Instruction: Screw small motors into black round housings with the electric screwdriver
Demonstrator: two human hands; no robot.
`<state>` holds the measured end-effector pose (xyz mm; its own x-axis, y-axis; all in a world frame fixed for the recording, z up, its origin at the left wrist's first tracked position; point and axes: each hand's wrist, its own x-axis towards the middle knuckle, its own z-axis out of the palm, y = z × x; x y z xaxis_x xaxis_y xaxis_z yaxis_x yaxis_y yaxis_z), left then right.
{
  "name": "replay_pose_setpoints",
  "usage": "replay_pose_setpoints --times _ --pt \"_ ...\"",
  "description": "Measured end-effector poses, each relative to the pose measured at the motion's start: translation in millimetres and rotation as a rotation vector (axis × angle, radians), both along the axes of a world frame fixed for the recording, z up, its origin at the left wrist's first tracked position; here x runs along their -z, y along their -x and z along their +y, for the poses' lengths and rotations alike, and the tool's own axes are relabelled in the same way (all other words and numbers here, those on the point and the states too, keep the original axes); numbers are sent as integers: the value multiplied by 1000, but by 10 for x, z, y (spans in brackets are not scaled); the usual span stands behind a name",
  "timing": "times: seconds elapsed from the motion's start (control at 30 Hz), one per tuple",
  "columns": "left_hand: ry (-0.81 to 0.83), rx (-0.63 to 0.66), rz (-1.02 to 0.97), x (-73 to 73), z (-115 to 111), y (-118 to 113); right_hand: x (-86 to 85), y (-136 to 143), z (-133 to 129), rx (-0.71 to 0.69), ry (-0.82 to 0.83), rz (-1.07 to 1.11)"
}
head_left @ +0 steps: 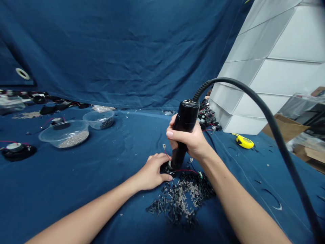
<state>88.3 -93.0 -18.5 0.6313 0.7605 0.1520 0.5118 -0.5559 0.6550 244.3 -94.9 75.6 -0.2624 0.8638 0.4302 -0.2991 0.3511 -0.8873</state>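
Note:
My right hand (189, 137) is wrapped round a black corded electric screwdriver (187, 117), held nearly upright with its lower end down on a small black part (169, 168). Thumb and fingers of my left hand (154, 171) grip that part from the left, on the blue cloth. Thin red wires with small white connectors (164, 146) come off the part, and its detail is largely hidden by the tool and fingers. Just in front lies a loose pile of black and silver screws (184, 198).
Clear bowls (64, 134) (99, 119) with small pieces stand at the left, near a black round part with a red wire (18, 151). White boxes (276, 76) are stacked at the right behind a yellow tape measure (243, 141). The tool's thick cable (270, 118) arches rightward.

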Motion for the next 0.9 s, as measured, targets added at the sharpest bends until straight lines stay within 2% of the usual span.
replay_pose_setpoints --times 0.2,0.3,0.5,0.73,0.9 --pt "-69 -37 -10 65 68 40 -2 95 -28 338 -32 -63" --pt "-105 -11 -1 81 117 54 3 112 -24 438 -43 -68" --pt "-112 26 -2 79 154 68 25 87 -20 361 -71 -44" --pt "-116 10 23 70 144 59 47 73 -53 342 -95 -58" --pt "-120 8 -1 79 139 57 26 39 -47 278 -79 -46"
